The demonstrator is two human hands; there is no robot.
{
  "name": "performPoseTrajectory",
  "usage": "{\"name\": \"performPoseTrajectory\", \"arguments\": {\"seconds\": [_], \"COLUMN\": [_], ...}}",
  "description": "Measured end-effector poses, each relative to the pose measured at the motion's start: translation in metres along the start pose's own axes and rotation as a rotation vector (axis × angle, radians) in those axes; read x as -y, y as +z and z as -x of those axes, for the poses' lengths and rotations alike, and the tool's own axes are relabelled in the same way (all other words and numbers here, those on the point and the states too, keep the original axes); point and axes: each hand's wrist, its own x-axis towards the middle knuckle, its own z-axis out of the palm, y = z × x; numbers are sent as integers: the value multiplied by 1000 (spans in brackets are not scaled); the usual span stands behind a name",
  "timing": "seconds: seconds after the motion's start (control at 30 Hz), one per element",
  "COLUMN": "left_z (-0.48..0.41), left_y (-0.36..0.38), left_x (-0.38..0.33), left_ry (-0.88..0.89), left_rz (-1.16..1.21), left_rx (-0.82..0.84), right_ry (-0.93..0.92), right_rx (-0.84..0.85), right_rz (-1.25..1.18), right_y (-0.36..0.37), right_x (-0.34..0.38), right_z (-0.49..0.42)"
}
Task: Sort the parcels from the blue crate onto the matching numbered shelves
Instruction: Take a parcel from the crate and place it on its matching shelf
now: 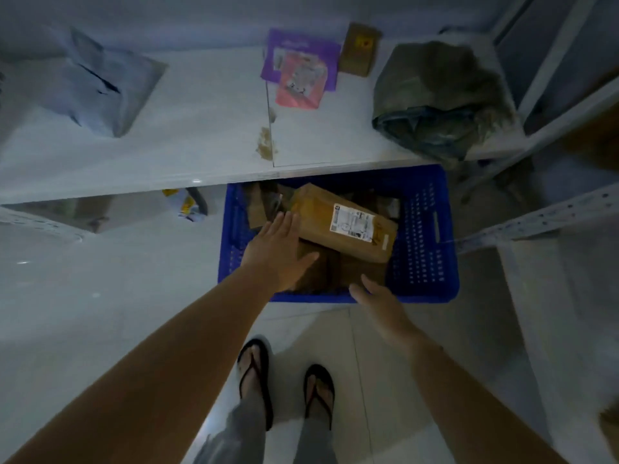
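Note:
A blue crate (422, 229) stands on the floor, partly under the front edge of a white shelf (187, 128). Inside it lie several brown parcels; the top one, a brown parcel (321, 212) with a white label, lies tilted. My left hand (278, 249) reaches over the crate with fingers spread, its fingertips at the left end of that parcel. My right hand (378, 306) hovers over the crate's near rim, fingers apart and holding nothing.
On the shelf lie a grey mailer (90, 85), a purple mailer (301, 51) under a pink one (301, 85), a small brown box (360, 50) and a dark bag (442, 98). A metal rack post (542, 216) stands right of the crate. My sandalled feet (284, 383) stand just before it.

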Motion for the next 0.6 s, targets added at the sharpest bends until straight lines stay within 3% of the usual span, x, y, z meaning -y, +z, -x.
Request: {"name": "performPoseTrajectory", "arguments": {"seconds": [0.23,0.37,0.47,0.6], "left_z": [-154,-205,-217,-218], "left_y": [75,103,126,137], "left_x": [11,34,49,54], "left_ry": [-95,-322,-432,-371], "left_rz": [376,833,1172,1320], "left_rx": [-66,-104,-18,106], "right_ry": [128,230,282,281], "right_rx": [-118,-96,-39,40], "right_rz": [-417,-572,-701,-850], "right_y": [18,33,55,70], "right_x": [-22,-34,-39,-34], "right_z": [-146,-193,-212,-220]}}
